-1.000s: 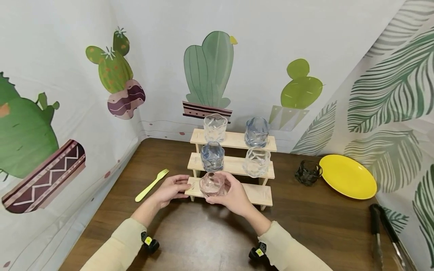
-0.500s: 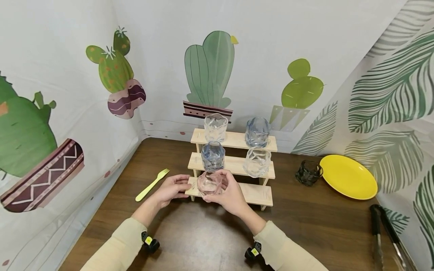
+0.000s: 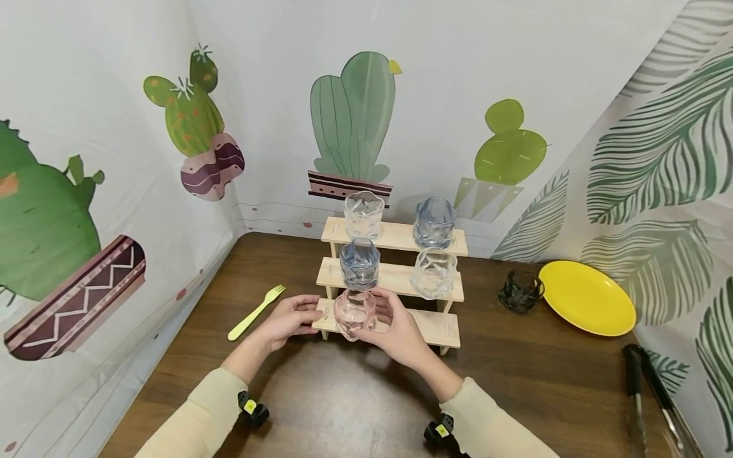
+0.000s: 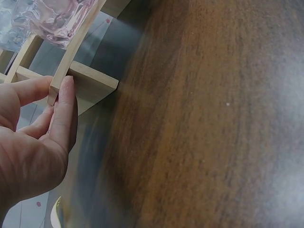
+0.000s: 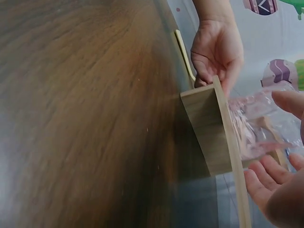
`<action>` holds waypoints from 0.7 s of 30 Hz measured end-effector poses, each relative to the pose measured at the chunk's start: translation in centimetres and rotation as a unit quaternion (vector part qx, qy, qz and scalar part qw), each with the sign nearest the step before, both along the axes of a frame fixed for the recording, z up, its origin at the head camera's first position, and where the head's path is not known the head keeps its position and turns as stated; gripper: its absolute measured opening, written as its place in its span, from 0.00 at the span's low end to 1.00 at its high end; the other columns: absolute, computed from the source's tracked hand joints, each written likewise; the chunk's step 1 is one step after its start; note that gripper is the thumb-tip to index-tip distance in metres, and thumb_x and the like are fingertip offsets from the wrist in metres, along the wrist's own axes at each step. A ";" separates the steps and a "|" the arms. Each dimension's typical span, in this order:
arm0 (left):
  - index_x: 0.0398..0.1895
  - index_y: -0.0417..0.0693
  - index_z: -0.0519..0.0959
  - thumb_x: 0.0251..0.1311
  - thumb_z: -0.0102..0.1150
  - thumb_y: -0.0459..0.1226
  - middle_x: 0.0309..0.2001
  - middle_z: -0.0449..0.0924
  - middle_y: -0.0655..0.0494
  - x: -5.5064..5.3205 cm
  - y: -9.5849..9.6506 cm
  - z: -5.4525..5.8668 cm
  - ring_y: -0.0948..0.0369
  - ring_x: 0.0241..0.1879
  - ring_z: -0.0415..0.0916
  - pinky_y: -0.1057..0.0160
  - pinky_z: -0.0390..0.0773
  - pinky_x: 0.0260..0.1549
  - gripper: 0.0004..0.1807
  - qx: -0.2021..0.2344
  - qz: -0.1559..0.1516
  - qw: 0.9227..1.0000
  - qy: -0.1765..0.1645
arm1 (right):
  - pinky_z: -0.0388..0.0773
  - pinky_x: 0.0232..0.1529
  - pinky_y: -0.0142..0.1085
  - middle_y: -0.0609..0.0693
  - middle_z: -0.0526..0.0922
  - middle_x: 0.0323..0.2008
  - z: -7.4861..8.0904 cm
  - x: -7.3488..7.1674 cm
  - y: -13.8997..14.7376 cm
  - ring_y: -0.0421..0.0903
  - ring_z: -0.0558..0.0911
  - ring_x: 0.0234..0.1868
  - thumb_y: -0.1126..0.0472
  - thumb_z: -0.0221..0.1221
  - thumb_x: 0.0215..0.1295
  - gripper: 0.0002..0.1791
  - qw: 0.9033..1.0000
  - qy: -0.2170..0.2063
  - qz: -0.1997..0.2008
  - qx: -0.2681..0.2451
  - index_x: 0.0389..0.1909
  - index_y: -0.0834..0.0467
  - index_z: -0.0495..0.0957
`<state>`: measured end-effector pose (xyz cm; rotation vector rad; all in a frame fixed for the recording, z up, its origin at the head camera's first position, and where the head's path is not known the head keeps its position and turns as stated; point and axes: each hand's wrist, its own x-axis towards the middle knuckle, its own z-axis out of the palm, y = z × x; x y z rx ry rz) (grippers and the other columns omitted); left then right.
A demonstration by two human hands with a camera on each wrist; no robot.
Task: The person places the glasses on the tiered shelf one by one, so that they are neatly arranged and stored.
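Observation:
A three-tier wooden display stand (image 3: 429,327) stands on the table. My left hand (image 3: 289,321) pinches the left end of its lowest shelf, thumb and fingers on either side of the board (image 4: 71,52). A pink-tinted glass (image 3: 354,313) stands on that shelf, towards the left. Around its right side lies my right hand (image 3: 397,331), the fingers spread and loose; in the right wrist view there is room between the palm and the pink glass (image 5: 249,130). On the middle shelf are a blue glass (image 3: 359,264) and a clear glass (image 3: 434,273).
The top shelf bears another clear glass (image 3: 364,216) and another blue glass (image 3: 434,222). A yellow-green fork (image 3: 256,313) lies left of the stand. To the right are a dark glass (image 3: 521,292), a yellow plate (image 3: 586,298) and black-handled tongs (image 3: 647,381).
The pink glass has shifted slightly left along the lowest shelf. My right hand has loosened around it and drawn back a little to the right. The left hand has kept its place.

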<state>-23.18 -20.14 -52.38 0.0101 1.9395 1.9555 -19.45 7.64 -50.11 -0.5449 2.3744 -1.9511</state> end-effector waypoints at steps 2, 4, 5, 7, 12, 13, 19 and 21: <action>0.72 0.27 0.65 0.69 0.61 0.29 0.62 0.75 0.34 0.0 0.0 0.0 0.57 0.43 0.83 0.58 0.87 0.42 0.31 0.001 0.004 1.000 -0.004 | 0.78 0.63 0.49 0.56 0.83 0.55 0.1 0.2 0.8 0.54 0.82 0.57 0.64 0.78 0.56 0.39 1.000 0.013 -0.004 0.000 0.67 0.59 0.71; 0.72 0.27 0.65 0.69 0.61 0.29 0.62 0.75 0.34 0.0 0.0 -0.1 0.57 0.43 0.83 0.58 0.87 0.42 0.31 0.001 0.005 1.000 -0.005 | 0.81 0.59 0.51 0.57 0.84 0.51 0.2 0.5 1.8 0.55 0.84 0.53 0.67 0.75 0.59 0.31 0.999 0.032 -0.010 -0.003 0.62 0.61 0.75; 0.72 0.27 0.65 0.69 0.61 0.28 0.62 0.75 0.34 0.0 0.0 -0.1 0.56 0.43 0.83 0.57 0.87 0.42 0.31 0.001 0.006 1.000 -0.005 | 0.83 0.56 0.51 0.56 0.85 0.49 0.3 0.7 2.3 0.55 0.85 0.51 0.68 0.74 0.61 0.26 0.999 0.046 -0.017 0.000 0.59 0.62 0.77; 0.72 0.28 0.65 0.69 0.61 0.28 0.62 0.75 0.34 0.0 0.0 -0.2 0.56 0.43 0.83 0.57 0.87 0.42 0.31 0.002 0.006 1.000 -0.007 | 0.85 0.51 0.52 0.56 0.87 0.44 0.4 1.1 3.4 0.54 0.85 0.46 0.70 0.72 0.62 0.17 0.996 0.081 -0.038 0.006 0.51 0.63 0.81; 0.72 0.26 0.64 0.69 0.62 0.28 0.62 0.75 0.33 -0.2 -0.1 -0.3 0.57 0.43 0.83 0.57 0.87 0.42 0.31 0.004 0.000 1.000 -0.005 | 0.85 0.40 0.44 0.50 0.87 0.34 0.9 2.0 6.4 0.44 0.84 0.37 0.73 0.71 0.60 0.09 0.974 0.186 -0.120 0.036 0.38 0.59 0.85; 0.72 0.26 0.64 0.69 0.62 0.29 0.62 0.75 0.33 -0.2 -0.1 -0.3 0.57 0.43 0.83 0.56 0.87 0.42 0.32 0.004 0.000 1.000 -0.005 | 0.85 0.39 0.41 0.50 0.87 0.34 1.0 2.1 7.1 0.42 0.84 0.36 0.74 0.71 0.59 0.10 0.970 0.202 -0.134 0.032 0.38 0.59 0.85; 0.72 0.26 0.63 0.69 0.61 0.29 0.63 0.74 0.32 -0.2 -0.1 -0.2 0.57 0.43 0.83 0.57 0.87 0.43 0.32 0.003 -0.002 1.000 -0.005 | 0.81 0.38 0.27 0.56 0.87 0.33 2.1 2.2 11.0 0.38 0.83 0.33 0.77 0.68 0.59 0.08 0.935 0.265 -0.234 -0.011 0.37 0.65 0.85; 0.73 0.26 0.63 0.69 0.61 0.29 0.64 0.74 0.32 -0.2 -0.1 -0.2 0.57 0.43 0.83 0.57 0.87 0.43 0.32 0.001 -0.003 1.000 -0.005 | 0.80 0.39 0.26 0.58 0.87 0.33 2.2 1.9 12.2 0.38 0.82 0.33 0.79 0.67 0.59 0.07 0.921 0.270 -0.280 -0.028 0.37 0.68 0.85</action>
